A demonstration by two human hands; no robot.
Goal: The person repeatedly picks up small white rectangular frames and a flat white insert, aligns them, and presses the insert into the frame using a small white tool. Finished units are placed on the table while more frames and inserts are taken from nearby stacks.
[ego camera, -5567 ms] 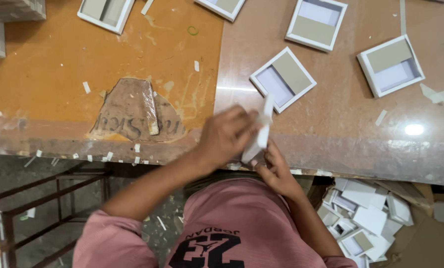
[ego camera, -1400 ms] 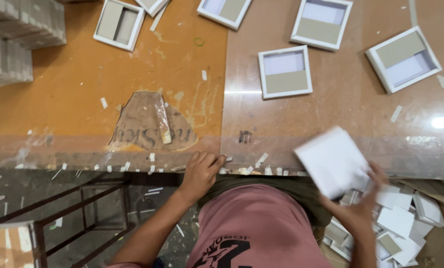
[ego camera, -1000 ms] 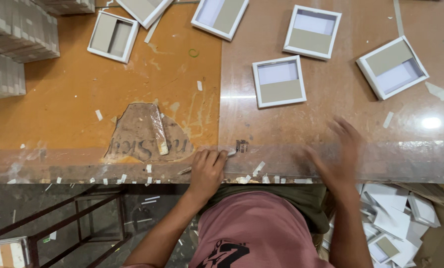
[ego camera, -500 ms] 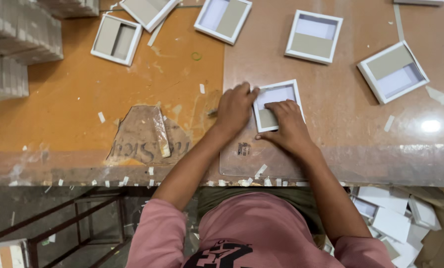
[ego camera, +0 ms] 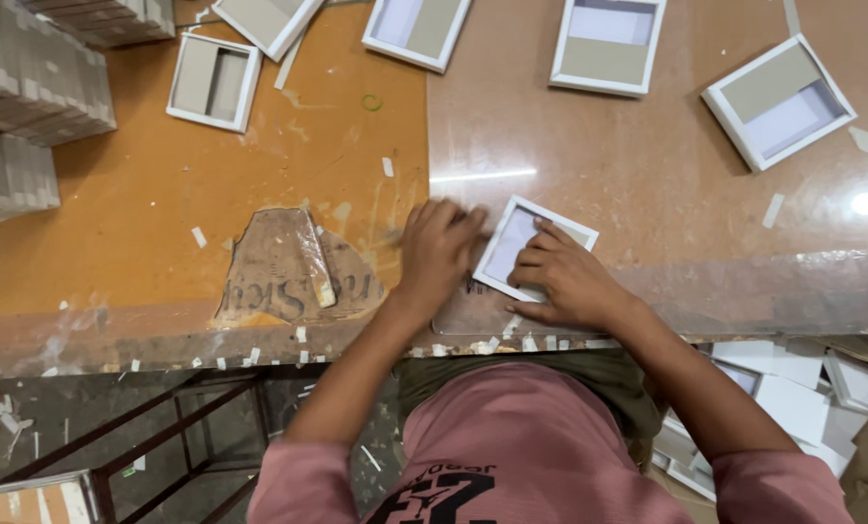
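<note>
Head view: both hands, left hand point(ego camera: 441, 254) and right hand point(ego camera: 562, 277), are pressing flat, fingers spread, on the small white box point(ego camera: 511, 243) at the table's point(ego camera: 647, 184) near edge.

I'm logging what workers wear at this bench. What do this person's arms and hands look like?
Both arms are bare from the short pink sleeves of a T-shirt down to the fingers. The left hand and right hand wear no gloves, and no watch, ring or bracelet shows. The shirt carries dark printed lettering on the chest.
</note>
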